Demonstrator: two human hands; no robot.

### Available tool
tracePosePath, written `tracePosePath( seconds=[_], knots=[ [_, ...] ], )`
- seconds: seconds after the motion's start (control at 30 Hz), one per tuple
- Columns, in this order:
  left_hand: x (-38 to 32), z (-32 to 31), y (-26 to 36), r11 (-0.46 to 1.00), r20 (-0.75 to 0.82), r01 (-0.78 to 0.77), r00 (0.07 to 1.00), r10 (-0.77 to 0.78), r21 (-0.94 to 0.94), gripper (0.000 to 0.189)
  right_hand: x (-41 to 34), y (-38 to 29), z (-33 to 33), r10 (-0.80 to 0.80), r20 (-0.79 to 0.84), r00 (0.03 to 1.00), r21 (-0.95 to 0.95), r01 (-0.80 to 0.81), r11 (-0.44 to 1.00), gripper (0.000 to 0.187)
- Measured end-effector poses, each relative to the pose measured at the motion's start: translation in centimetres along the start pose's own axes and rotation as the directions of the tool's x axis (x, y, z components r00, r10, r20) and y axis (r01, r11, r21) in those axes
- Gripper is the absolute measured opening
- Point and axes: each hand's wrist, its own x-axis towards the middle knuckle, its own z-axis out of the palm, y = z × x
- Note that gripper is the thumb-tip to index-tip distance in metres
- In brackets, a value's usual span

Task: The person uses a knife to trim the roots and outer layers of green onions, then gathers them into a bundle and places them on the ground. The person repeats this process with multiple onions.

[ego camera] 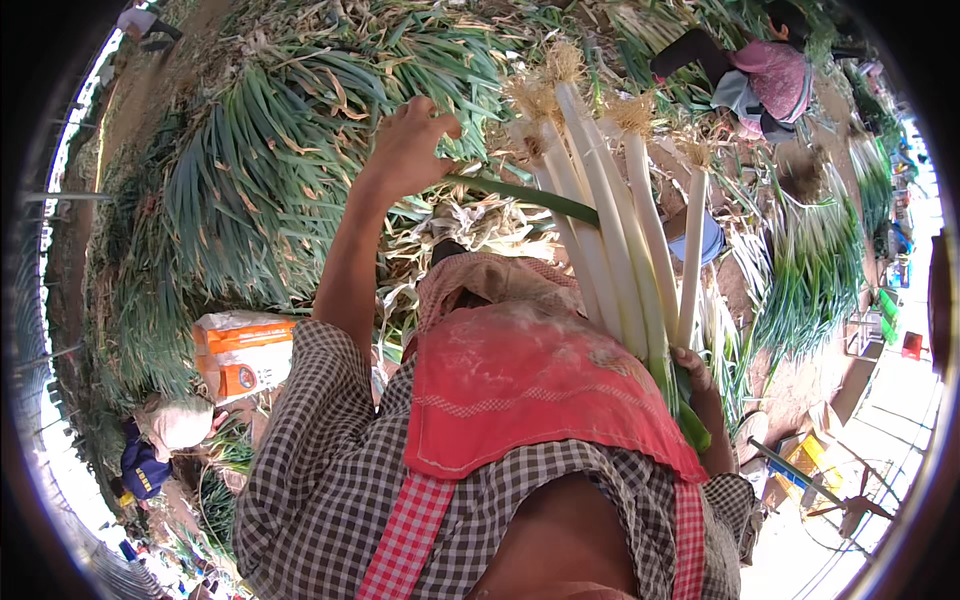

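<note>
My left hand (412,146) is raised over the leafy heap, its fingers bent and apart. The tip of a loose green leaf (525,193) lies close by its thumb; contact is unclear. That leaf runs across to a bunch of large scallions or leeks (611,225), with thick white stalks and tan, hairy roots pointing away from me. My right hand (696,371) grips the bunch low down, where the stalks turn green; part of the hand is hidden behind them. The bunch rests beside my red apron (525,375), which has pale dirt on it.
A big heap of green leafy stalks (247,180) lies on the left, beside an orange and white bag (244,356). More bundles (810,262) lie at right. One person (772,79) sits at upper right, another (169,435) is at lower left. Dry leaf scraps (465,225) cover the ground ahead.
</note>
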Motion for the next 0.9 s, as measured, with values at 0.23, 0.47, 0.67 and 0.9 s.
tracePosePath(
  seconds=[0.23, 0.47, 0.67, 0.9],
  knots=[
    [4.6, 3.5, 3.4, 0.632, 0.625, 0.625, 0.732, -0.271, -0.459, 0.037, -0.5, -1.0, 2.4, 0.054, -0.077, 0.996, 0.108, -0.045, 0.993, 0.061],
    [-0.5, 10.2, 3.4, -0.079, 0.381, 0.52, 0.506, -0.774, -0.851, 0.022, -2.0, -0.2, 2.0, 0.007, -0.139, 0.99, 0.09, 0.005, 0.996, 0.066],
    [-4.2, 7.6, -11.8, 0.059, 0.016, 0.465, 0.156, -0.988, -0.883, 0.023, -3.6, -0.3, 2.1, -0.012, -0.213, 0.977, 0.082, 0.03, 0.996, 0.067],
    [0.9, 8.9, -5.1, 0.482, -0.109, 0.281, 0.765, -0.634, -0.83, 0.024, -4.9, -0.9, 3.7, -0.05, -0.276, 0.96, 0.09, 0.078, 0.993, 0.069]
  ],
)
